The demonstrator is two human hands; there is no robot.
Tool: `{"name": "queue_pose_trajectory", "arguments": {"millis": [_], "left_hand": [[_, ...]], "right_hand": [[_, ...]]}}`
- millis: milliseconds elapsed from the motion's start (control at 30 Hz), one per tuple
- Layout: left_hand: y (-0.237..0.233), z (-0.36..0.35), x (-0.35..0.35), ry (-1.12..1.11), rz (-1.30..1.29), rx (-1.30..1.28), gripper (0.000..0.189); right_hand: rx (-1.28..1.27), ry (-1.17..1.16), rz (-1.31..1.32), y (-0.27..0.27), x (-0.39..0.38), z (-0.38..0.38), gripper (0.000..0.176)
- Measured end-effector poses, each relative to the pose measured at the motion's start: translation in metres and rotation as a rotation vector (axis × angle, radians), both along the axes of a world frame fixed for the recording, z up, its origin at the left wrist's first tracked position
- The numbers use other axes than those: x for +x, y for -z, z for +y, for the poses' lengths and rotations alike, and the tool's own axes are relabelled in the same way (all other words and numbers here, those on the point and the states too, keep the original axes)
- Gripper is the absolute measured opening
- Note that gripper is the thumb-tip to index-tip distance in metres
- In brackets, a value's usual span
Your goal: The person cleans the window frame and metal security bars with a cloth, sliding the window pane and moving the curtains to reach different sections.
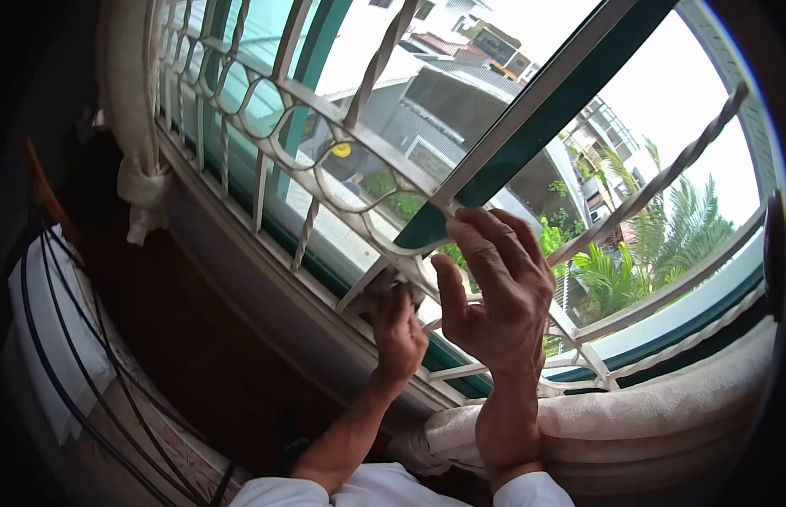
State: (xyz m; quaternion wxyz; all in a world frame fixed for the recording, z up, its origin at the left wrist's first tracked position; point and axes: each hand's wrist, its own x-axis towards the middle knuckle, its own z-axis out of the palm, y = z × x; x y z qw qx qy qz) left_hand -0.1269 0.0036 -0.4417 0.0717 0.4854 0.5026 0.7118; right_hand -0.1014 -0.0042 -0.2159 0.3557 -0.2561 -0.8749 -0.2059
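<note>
White metal window grille (350,198), with twisted bars and a row of rings, slants across the view in front of green-framed sliding glass. My left hand (399,338) reaches low to the grille near the sill, its fingers closed on a grey cloth (416,292) that is mostly hidden behind them. Higher and to the right, my right hand (503,291) is at the grille's ring band. Its thumb stands apart from the fingers, and the fingertips overlap the bar junction.
A tied cream curtain (135,110) hangs at the left; a gathered pale curtain (646,422) lies along the lower right. The window sill (266,262) runs below the grille. Dark cables (97,338) pass over a white item (51,321) at left. Buildings and palms show outside.
</note>
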Motion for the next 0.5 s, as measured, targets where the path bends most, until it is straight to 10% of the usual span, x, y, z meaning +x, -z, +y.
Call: {"name": "queue_pose_trajectory", "arguments": {"millis": [500], "left_hand": [[0.034,-0.001,0.010,-0.076,-0.036,-0.146,0.052]], "right_hand": [[-0.028,0.021,-0.106,-0.017,-0.007,0.022,0.036]]}}
